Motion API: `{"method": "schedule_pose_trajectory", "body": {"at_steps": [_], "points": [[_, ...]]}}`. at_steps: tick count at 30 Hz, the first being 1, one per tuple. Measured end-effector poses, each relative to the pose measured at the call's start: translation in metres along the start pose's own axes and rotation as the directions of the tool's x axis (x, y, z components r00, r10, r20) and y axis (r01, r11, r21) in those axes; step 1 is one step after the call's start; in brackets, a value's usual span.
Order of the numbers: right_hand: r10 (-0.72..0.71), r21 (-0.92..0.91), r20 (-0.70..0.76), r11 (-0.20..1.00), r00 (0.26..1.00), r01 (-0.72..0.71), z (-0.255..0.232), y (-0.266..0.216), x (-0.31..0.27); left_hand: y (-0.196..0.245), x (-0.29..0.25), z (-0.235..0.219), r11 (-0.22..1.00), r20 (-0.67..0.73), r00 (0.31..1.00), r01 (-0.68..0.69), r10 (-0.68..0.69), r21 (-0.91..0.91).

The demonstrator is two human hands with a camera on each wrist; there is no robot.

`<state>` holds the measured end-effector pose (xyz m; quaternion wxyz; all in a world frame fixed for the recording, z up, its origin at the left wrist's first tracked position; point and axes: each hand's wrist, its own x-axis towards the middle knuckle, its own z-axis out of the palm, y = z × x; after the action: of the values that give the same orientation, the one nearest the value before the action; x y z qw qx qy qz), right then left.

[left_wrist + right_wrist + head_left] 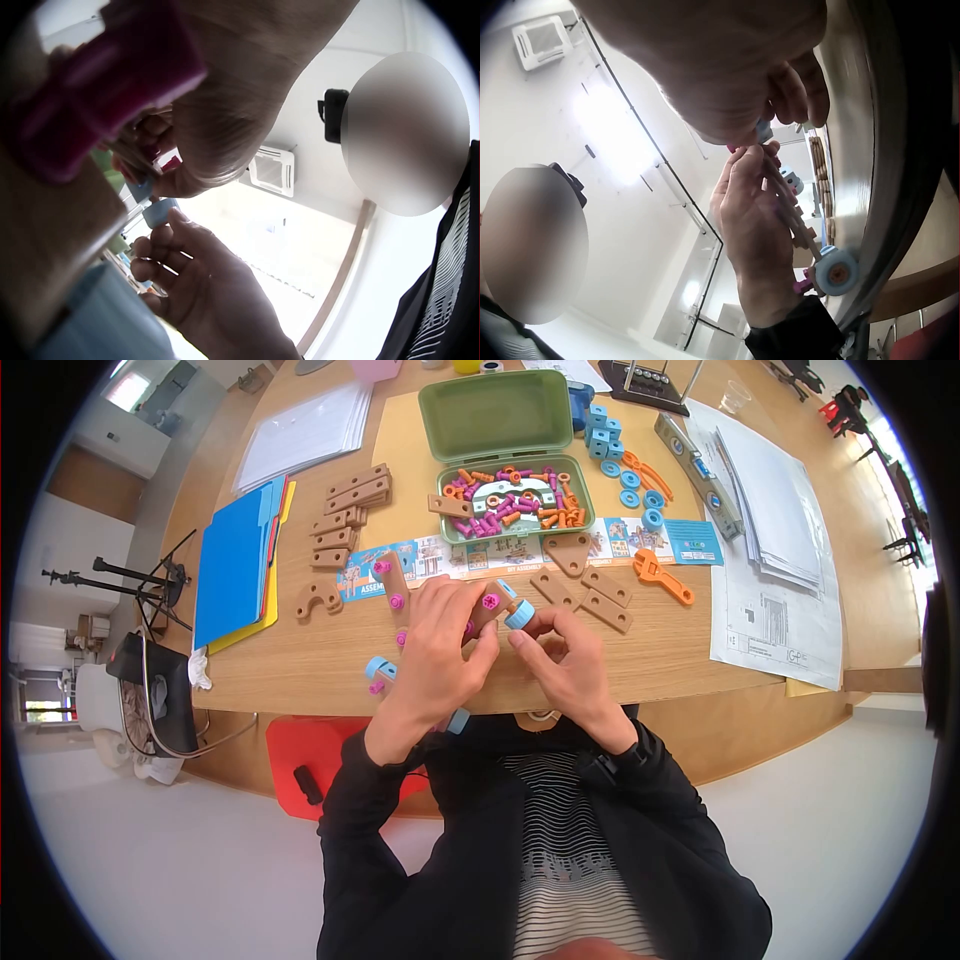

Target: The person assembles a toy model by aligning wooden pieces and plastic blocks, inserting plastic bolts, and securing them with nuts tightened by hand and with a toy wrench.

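Observation:
My left hand grips a toy construction assembly of brown perforated strips, held together with pink bolts and light blue blocks. At its right end sits a light blue round piece, which the thumb and forefinger of my right hand pinch at its edge. In the left wrist view a pink bolt looms close to the camera, and the blue round piece is by the right thumb tip. A blue wheel shows at the assembly's other end in the right wrist view.
A green box of pink and orange bolts stands open behind the hands. Brown strips lie left, more strips and an orange wrench right. Blue folders and papers flank the work area.

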<state>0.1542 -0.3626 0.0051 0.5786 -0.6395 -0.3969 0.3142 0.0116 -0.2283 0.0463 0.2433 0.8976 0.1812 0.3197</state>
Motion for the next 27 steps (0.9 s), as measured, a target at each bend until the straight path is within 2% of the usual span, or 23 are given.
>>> {"method": "schedule_pose_trajectory", "body": {"at_steps": [1, 3, 6, 10, 12, 16, 19, 21, 22, 24, 27], "points": [[0.000, 0.000, 0.000, 1.000, 1.000, 0.000, 0.002, 0.001, 0.001, 0.000, 0.000, 0.000, 1.000, 0.002, 1.000, 0.003, -0.002, -0.004], [-0.245, -0.039, -0.134, 0.970, 0.960, 0.241, 0.006, 0.004, 0.004, 0.000, 0.000, 0.000, 1.000, 0.003, 1.000, 0.005, -0.005, -0.007], [-0.318, -0.002, -0.148, 0.947, 0.936, 0.321, 0.007, 0.012, 0.004, 0.001, 0.000, 0.000, 1.000, 0.002, 1.000, -0.005, 0.005, -0.002], [-0.341, 0.042, -0.149, 0.936, 0.928, 0.350, 0.009, 0.014, 0.003, 0.001, 0.000, 0.001, 1.000, 0.006, 1.000, -0.005, 0.005, -0.004], [-0.220, 0.297, -0.190, 0.916, 0.957, 0.269, 0.012, 0.011, 0.002, 0.001, -0.001, 0.000, 1.000, 0.010, 1.000, -0.001, 0.001, -0.004], [-0.214, 0.261, -0.226, 0.927, 0.950, 0.271, 0.014, 0.004, 0.002, 0.002, -0.001, 0.000, 1.000, 0.015, 1.000, 0.006, -0.006, -0.007], [-0.224, 0.152, -0.186, 0.955, 0.957, 0.253, 0.014, 0.008, 0.001, 0.001, -0.001, 0.001, 1.000, 0.012, 1.000, 0.007, -0.007, -0.013], [-0.059, 0.303, -0.119, 0.949, 0.991, 0.093, 0.013, 0.009, 0.000, 0.000, -0.001, 0.001, 1.000, 0.012, 1.000, 0.015, -0.015, -0.018], [-0.059, 0.303, -0.120, 0.949, 0.991, 0.093, 0.013, 0.008, 0.001, -0.001, -0.001, 0.001, 0.999, 0.012, 1.000, 0.024, -0.024, -0.023], [0.051, 0.456, -0.052, 0.890, 0.997, -0.022, 0.012, 0.006, 0.003, -0.002, -0.001, 0.003, 1.000, 0.002, 1.000, 0.005, -0.005, -0.015], [0.071, 0.539, -0.035, 0.841, 0.997, -0.041, 0.012, 0.002, 0.002, -0.001, -0.001, 0.003, 1.000, -0.004, 1.000, -0.004, 0.004, 0.005]]}}
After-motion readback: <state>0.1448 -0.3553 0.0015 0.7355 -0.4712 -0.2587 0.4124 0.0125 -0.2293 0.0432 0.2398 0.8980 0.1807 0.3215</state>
